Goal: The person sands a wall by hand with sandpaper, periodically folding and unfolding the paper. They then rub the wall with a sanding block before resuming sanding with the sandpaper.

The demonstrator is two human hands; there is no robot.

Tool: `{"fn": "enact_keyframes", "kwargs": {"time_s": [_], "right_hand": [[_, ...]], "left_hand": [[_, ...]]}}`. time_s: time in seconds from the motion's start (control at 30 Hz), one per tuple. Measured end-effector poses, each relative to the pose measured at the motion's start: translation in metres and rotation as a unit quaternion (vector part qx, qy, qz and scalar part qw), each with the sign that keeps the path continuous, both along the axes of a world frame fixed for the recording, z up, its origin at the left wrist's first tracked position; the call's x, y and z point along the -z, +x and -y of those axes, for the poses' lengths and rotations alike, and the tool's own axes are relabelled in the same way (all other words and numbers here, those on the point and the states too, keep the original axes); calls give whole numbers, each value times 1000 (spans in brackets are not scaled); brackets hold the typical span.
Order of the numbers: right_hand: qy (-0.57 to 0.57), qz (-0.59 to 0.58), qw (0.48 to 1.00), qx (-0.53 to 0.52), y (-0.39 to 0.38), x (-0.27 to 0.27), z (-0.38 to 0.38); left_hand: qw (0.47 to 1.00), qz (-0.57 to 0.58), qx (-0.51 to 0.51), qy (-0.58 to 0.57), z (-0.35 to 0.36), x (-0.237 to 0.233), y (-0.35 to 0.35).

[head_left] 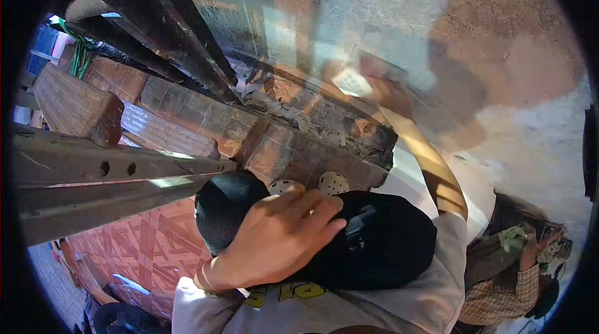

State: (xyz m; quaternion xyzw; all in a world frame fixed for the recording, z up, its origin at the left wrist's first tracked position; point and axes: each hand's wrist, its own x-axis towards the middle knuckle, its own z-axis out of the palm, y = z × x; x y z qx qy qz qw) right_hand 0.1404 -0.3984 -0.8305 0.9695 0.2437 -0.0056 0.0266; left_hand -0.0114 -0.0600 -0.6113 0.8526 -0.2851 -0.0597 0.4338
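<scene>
My right hand [394, 98] is stretched out to the wall [387, 9] and is blurred by motion. It grips a flat white piece [352, 82] with faint dark marks, close to the wall face; its exact kind is too smeared to tell. My left hand [284, 234] lies over my dark-trousered legs [387, 240], empty, its fingers loosely bent and partly apart. Beyond the knees, the spotted light tips of my shoes [334, 183] show on the brick ledge [268, 150].
Dark metal bars [168, 28] slant down at upper left. Grey metal beams [112, 168] run beside my left knee above a red patterned floor [143, 246]. Wooden planks [78, 103] lie further left. Another person in a checked shirt [505, 296] sits at lower right, holding a greenish cloth [513, 238].
</scene>
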Motion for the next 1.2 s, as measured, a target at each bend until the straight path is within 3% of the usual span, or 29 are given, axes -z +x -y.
{"fn": "enact_keyframes", "kwargs": {"time_s": [0.03, 0.07, 0.13, 0.17, 0.23, 0.3, 0.37, 0.43, 0.5, 0.53, 0.57, 0.6, 0.63, 0.73, 0.8, 0.87, 0.93, 1.0, 1.1, 1.2], "right_hand": [[-79, -15, 996, 44, -15, -21, 6], [-80, -16, 996, 46, -21, -19, 17], [-158, 100, 982, 7, -26, -7, 31], [-158, 101, 982, 11, -24, 1, 30], [-30, 75, 997, -14, -4, 17, 13], [-40, 4, 999, 31, 19, 0, -56], [148, -83, 982, 83, 50, 31, -102], [297, -73, 952, -16, 75, 35, -137], [285, -363, 868, 184, 91, -26, -189], [280, -366, 868, 186, 99, -4, -187], [231, -98, 968, 12, 113, 34, -182], [156, 182, 957, -165, 120, 56, -177], [148, 45, 984, -89, 113, 46, -171], [75, 56, 995, -30, 68, 18, -115], [52, 191, 976, -93, 42, 30, -37], [-108, 49, 993, 18, -1, 4, -1], [-126, 96, 987, -5, -23, 13, 42], [-139, 152, 978, -22, -30, 0, 38], [-160, 70, 984, 32, -27, -3, 23], [-65, 102, 993, 5, -2, 22, 1]], "left_hand": [[1000, 0, 29, -11, 3, 1, 0], [998, -3, 59, -22, 5, 1, 0], [998, -1, 60, -27, 11, 3, 3], [998, 1, 60, -33, 12, 4, 5], [997, -8, 63, -43, 11, 3, 9], [996, -26, 66, -48, 7, 0, 10], [996, -54, 60, -46, 1, -5, 12], [998, -51, 36, -31, -4, -4, 13], [999, -48, 10, -21, -5, -2, 16], [997, -69, 11, -40, -4, -2, 16], [994, -90, 14, -57, -3, -3, 15], [994, -93, 13, -58, 0, -2, 15], [996, -79, 3, -47, 3, 1, 18], [998, -59, -19, -27, 5, 8, 22], [998, -47, -39, -23, 5, 10, 23], [996, -78, -2, -50, 6, 8, 24], [996, -59, 17, -59, 16, 14, 22], [997, -31, 40, -63, 23, 15, 24], [996, -33, 52, -68, 24, 13, 29], [996, -43, 48, -56, 16, 7, 28]]}}
